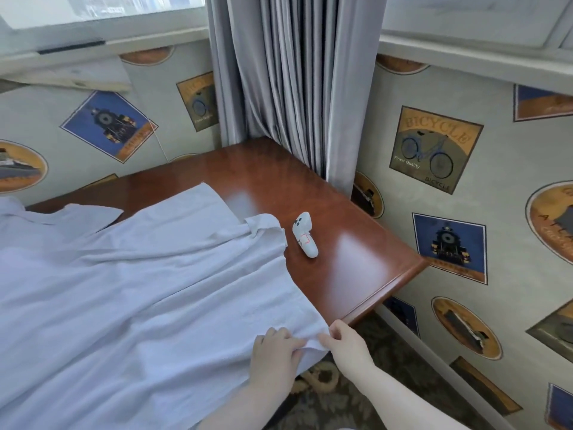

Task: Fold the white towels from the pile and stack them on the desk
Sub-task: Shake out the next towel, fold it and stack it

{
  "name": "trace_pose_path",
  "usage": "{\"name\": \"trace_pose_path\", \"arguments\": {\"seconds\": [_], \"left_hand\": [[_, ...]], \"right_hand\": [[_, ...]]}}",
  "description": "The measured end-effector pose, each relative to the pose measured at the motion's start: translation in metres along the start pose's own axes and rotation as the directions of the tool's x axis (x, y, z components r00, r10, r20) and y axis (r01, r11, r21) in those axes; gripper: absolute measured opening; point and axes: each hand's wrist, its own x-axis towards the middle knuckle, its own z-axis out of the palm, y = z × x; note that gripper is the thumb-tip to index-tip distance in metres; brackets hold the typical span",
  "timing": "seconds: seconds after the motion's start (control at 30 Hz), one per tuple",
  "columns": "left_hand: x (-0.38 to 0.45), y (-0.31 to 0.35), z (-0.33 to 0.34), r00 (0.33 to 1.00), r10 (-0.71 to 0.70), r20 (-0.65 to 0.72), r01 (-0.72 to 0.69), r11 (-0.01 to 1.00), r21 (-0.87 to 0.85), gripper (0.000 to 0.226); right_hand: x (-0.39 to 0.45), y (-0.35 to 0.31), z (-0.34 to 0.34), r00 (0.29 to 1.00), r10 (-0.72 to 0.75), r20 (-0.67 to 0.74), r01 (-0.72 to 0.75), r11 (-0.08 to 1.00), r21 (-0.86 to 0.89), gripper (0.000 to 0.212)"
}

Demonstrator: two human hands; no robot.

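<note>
A large white towel (148, 280) lies spread over the reddish wooden desk (350, 252), covering its left and near parts and hanging over the near edge. Its far right corner is folded back on itself. My left hand (274, 352) rests on the towel's near right corner with fingers curled into the cloth. My right hand (347, 341) pinches the same corner from the right, just off the desk's near edge. More white cloth (18, 212) bunches at the far left.
A small white controller (305, 234) lies on the bare desk top right of the towel. Grey curtains (294, 82) hang in the corner behind the desk. Patterned walls close in on the left and right. Patterned carpet (341, 395) shows below.
</note>
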Motion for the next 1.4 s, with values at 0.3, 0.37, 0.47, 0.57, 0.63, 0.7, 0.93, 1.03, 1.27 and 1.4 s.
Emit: {"name": "trace_pose_path", "arguments": {"seconds": [0.3,0.37,0.47,0.57,0.63,0.7,0.93,1.03,1.27,1.4], "left_hand": [[-0.004,0.017,0.003,0.999,-0.008,-0.049,0.000,0.989,-0.146,0.032],[0.001,0.023,0.001,0.996,-0.009,-0.084,-0.003,0.990,-0.142,0.032],[0.006,0.027,0.002,0.996,-0.017,-0.089,0.007,0.994,-0.107,0.032],[0.006,0.023,0.008,0.998,-0.054,-0.015,0.052,0.994,-0.099,0.031],[0.000,0.021,0.013,1.000,-0.007,0.004,0.007,0.995,-0.100,0.029],[-0.012,0.013,0.015,1.000,0.029,-0.010,-0.030,0.988,-0.149,0.035],[-0.062,-0.027,0.015,0.972,-0.165,-0.166,0.118,0.958,-0.263,0.034],[-0.083,-0.044,0.011,0.954,-0.222,-0.202,0.175,0.959,-0.224,0.027],[-0.169,-0.108,0.008,0.855,-0.381,-0.352,0.324,0.922,-0.211,0.042],[-0.196,-0.127,-0.014,0.747,-0.509,-0.427,0.424,0.860,-0.283,0.033]], "right_hand": [[-0.008,-0.005,-0.014,0.992,0.007,0.124,-0.032,0.979,0.203,0.029],[-0.004,-0.008,-0.017,0.996,0.025,0.089,-0.040,0.984,0.172,0.028],[-0.003,-0.010,-0.016,0.992,0.100,0.079,-0.109,0.986,0.129,0.026],[-0.005,-0.010,-0.007,0.988,0.149,0.046,-0.154,0.981,0.117,0.023],[-0.010,-0.010,-0.005,0.994,0.104,-0.044,-0.098,0.988,0.123,0.019],[-0.015,-0.013,-0.006,0.994,0.014,-0.111,-0.004,0.995,0.096,0.018],[-0.049,-0.056,0.035,0.946,-0.318,0.060,0.307,0.940,0.149,0.024],[-0.062,-0.085,0.056,0.887,-0.447,0.113,0.424,0.887,0.184,0.027],[-0.068,-0.125,0.073,0.866,-0.494,-0.074,0.492,0.819,0.295,0.027],[-0.084,-0.147,0.106,0.899,-0.409,-0.155,0.437,0.851,0.291,0.022]]}}
